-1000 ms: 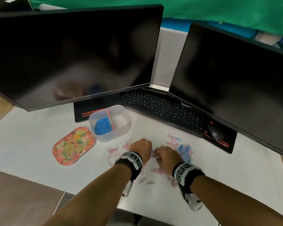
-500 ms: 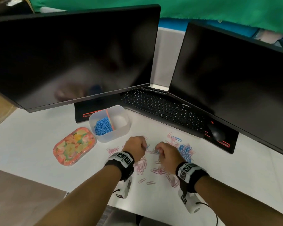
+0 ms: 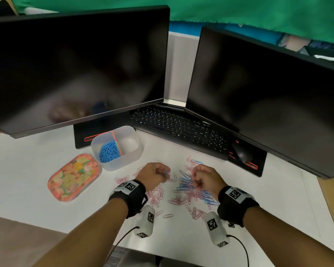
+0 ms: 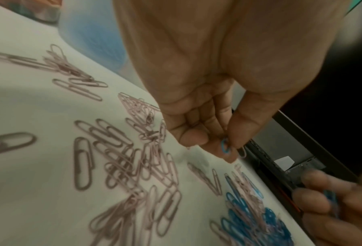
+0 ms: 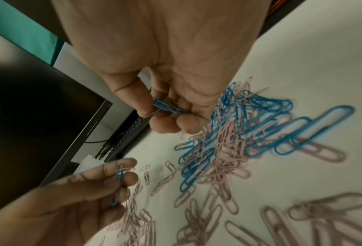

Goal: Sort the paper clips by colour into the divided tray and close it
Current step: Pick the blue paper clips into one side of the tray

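Observation:
Pink and blue paper clips (image 3: 189, 191) lie scattered on the white desk in front of me. My left hand (image 3: 163, 174) hovers over the pink ones and pinches a blue clip (image 4: 225, 148) between thumb and fingers. My right hand (image 3: 196, 180) hovers over the mixed heap and pinches a few blue clips (image 5: 167, 106). The translucent divided tray (image 3: 132, 157) stands behind the left hand, with blue clips (image 3: 109, 152) in its left compartment and a bare right compartment. Its flowery lid (image 3: 74, 177) lies left of it.
Two dark monitors (image 3: 75, 66) stand at the back, with a black keyboard (image 3: 179, 128) and a mouse (image 3: 242, 153) under them. The desk's front edge is near my forearms. Cables hang from both wrist cameras.
My hands were together over the clips one second ago. They have moved apart, the left to the left and the right to the right, each holding blue clips.

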`<state>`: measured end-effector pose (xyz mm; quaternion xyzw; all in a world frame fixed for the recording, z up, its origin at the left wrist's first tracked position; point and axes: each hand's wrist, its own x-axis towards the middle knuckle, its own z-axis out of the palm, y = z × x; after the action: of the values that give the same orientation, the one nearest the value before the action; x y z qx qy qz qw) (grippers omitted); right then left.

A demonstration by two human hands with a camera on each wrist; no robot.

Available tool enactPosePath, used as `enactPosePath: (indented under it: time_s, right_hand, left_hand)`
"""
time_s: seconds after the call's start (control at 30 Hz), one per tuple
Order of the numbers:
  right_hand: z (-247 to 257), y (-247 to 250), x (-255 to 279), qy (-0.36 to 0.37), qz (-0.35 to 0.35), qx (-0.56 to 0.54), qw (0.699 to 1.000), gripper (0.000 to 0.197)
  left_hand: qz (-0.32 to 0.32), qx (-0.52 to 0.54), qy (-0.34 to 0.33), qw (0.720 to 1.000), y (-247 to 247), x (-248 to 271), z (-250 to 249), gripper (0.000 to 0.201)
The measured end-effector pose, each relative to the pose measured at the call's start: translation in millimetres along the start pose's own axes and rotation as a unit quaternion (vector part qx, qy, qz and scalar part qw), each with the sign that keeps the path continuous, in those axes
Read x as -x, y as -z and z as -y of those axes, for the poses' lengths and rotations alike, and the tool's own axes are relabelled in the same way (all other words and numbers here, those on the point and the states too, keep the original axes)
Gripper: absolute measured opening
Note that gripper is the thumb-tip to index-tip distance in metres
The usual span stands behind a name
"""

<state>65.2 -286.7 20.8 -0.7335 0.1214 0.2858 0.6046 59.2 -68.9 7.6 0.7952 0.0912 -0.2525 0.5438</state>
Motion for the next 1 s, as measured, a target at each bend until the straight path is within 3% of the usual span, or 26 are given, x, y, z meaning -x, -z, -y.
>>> enactPosePath:
  time_s: [0.13,0.27,0.53,0.73,0.8,0.9,1.0]
  right_hand:
    - [8,-14,4,0.051,-0.016,0.168,0.984,0.008]
    - [11,-33,9,0.124,-0.019,0.294,0.947,0.020]
    - [11,-30,3,0.191,-0.075,0.323,0.924,0.021]
    - [5,-17,-6,0.102,-0.098,0.277,0.951,0.026]
    - [3,-8,-4,0.089,-0.116,0.266,0.953,0.019]
    - [-4,3,0,0.075,-0.121,0.284,0.948,0.010]
    - [-14,7,4,0.084,-0.119,0.315,0.938,0.016]
  left_hand:
    - [0.042,0.035,0.000,0.998,-3,8,-11,0.037]
    - [0.051,0.047,-0.013,0.998,-6,10,-20,0.044]
    - [0.079,0.039,0.016,0.996,2,10,-19,0.045]
    - [0.031,0.067,0.061,0.995,-4,9,-13,0.024]
    - [0.010,0.085,0.076,0.993,-8,7,-14,0.019]
    - [-0.003,-0.032,0.041,0.999,-20,4,-14,0.013]
    - [0.004,-0.211,-0.022,0.977,-37,0,-13,0.005]
